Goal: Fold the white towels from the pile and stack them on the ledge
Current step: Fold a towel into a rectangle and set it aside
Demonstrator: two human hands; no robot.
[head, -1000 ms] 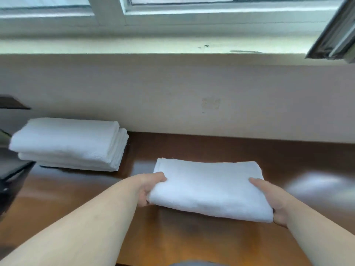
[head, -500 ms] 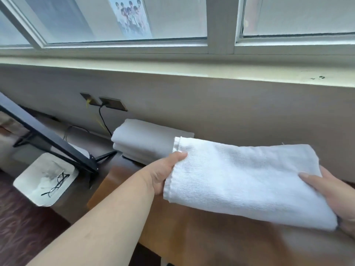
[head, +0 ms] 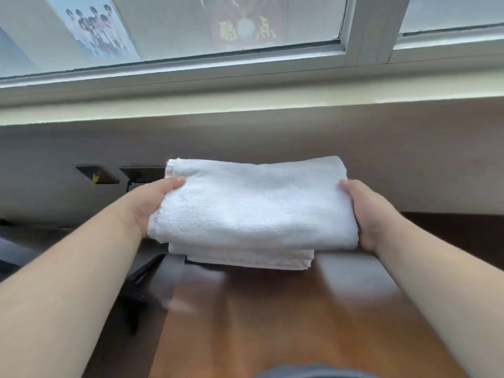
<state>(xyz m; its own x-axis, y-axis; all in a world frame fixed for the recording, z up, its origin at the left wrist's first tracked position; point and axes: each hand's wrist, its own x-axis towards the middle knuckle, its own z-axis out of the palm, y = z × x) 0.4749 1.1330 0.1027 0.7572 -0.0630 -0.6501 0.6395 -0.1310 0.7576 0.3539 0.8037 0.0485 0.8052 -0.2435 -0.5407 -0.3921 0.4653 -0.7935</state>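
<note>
A folded white towel (head: 253,203) is held flat between both hands, directly over the stack of folded white towels (head: 245,259) on the brown wooden ledge (head: 272,323). My left hand (head: 152,203) grips its left end, thumb on top. My right hand (head: 365,211) grips its right end. Only the front edge of the stack shows beneath the held towel; I cannot tell whether the two touch.
A grey wall with two dark socket plates (head: 98,174) and a cable rises behind the stack. Above it run a pale sill (head: 245,105) and window frames. A dark metal frame (head: 141,271) stands off the ledge's left end.
The folded towel was lifted off the middle of the ledge and carried left; it now hovers over the stack, with both hands still on its ends.
</note>
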